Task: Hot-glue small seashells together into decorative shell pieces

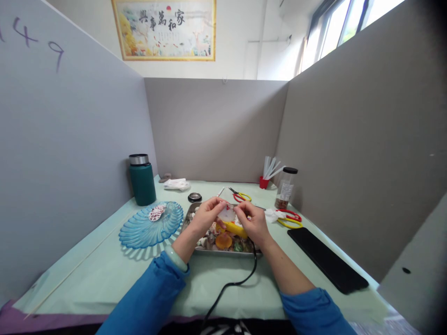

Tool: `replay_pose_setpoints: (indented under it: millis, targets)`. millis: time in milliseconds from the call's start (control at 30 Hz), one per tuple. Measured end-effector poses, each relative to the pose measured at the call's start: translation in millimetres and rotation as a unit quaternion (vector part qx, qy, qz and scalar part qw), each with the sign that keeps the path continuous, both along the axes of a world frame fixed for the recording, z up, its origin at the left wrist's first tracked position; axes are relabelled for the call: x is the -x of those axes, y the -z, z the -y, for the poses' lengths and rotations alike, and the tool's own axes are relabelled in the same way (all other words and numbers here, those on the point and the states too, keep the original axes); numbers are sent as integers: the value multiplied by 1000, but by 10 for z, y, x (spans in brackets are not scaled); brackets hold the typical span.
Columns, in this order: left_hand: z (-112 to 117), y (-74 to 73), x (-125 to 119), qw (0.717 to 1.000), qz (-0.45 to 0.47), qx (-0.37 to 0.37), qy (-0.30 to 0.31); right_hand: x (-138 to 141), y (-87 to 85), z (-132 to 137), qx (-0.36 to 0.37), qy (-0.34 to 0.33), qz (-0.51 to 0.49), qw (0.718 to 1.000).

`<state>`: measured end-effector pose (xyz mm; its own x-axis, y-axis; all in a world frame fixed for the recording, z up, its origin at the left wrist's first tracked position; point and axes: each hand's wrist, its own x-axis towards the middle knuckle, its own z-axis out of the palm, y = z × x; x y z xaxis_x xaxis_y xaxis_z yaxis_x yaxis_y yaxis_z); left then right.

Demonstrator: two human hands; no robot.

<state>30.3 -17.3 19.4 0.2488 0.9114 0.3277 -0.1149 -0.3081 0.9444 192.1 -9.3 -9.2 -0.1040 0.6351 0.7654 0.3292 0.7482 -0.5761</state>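
My left hand [209, 214] and my right hand [252, 219] are close together above a metal tray [223, 253] of shells. Both have thumb and forefinger pinched; what sits in the fingertips is too small to make out. Between them shows a pale translucent disc [227, 215] with a tiny red bit near its top. Whether a hand grips this disc, I cannot tell. A yellow glue gun [234, 229] lies in the tray, partly covered by my right hand, its black cord [240, 283] running toward me. An orange shell [223, 240] lies in front of it.
On the left stand a green bottle [142, 181] and a blue scalloped plate [139, 232] with a speckled piece [157, 212]. Behind the tray are a round lid [194, 197] and scissors [241, 196]. Rightward are a jar [284, 190], more scissors [291, 219] and a black phone [326, 258].
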Motion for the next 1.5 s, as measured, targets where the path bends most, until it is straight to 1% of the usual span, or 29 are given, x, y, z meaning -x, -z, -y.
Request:
replay_pose_setpoints:
  millis: [200, 500, 567, 633, 700, 800, 900, 967, 1067, 1133, 1200, 1267, 1333, 1367, 1400, 1433, 1500]
  targets:
    - [-21, 18, 19, 1000, -11, -9, 1, -5, -14, 21, -14, -4, 11, 1000]
    - [-58, 50, 28, 1000, 5, 1, -3, 3, -14, 11, 1, 0, 22, 1000]
    - [-99, 66, 41, 999, 32, 11, -23, -7, -28, 1, 7, 8, 43, 999]
    - [-160, 85, 69, 995, 75, 26, -61, -30, -44, -16, 17, 20, 93, 995]
    - [-225, 101, 105, 986, 125, 40, -105, -69, -54, -37, 29, 30, 168, 985]
    - [-286, 105, 151, 970, 185, 58, -147, -134, -41, -59, 69, 36, 292, 953]
    - [-287, 91, 171, 959, 226, 66, -159, -178, -10, -55, 131, 34, 371, 919]
    - [-275, 82, 176, 953, 245, 76, -160, -190, 1, -45, 143, 26, 384, 912]
    - [-284, 88, 189, 949, 260, 85, -159, -204, -6, -57, 132, 26, 358, 924]
    - [-315, 109, 198, 947, 258, 84, -172, -220, -21, -86, 135, 40, 312, 939]
    - [-352, 133, 202, 944, 255, 87, -188, -240, -42, -119, 150, 42, 232, 960]
    - [-377, 148, 197, 942, 253, 93, -202, -252, -67, -138, 170, 4, 113, 979]
    - [-378, 147, 183, 941, 245, 99, -209, -248, -90, -134, 178, -65, -15, 982]
    - [-369, 142, 174, 943, 237, 99, -210, -237, -97, -125, 176, -95, -62, 978]
    - [-355, 136, 164, 947, 226, 97, -208, -221, -100, -112, 172, -112, -92, 974]
    - [-339, 129, 155, 951, 213, 92, -205, -199, -97, -97, 169, -114, -105, 973]
    - [-307, 121, 140, 960, 181, 76, -199, -147, -78, -69, 167, -93, -98, 977]
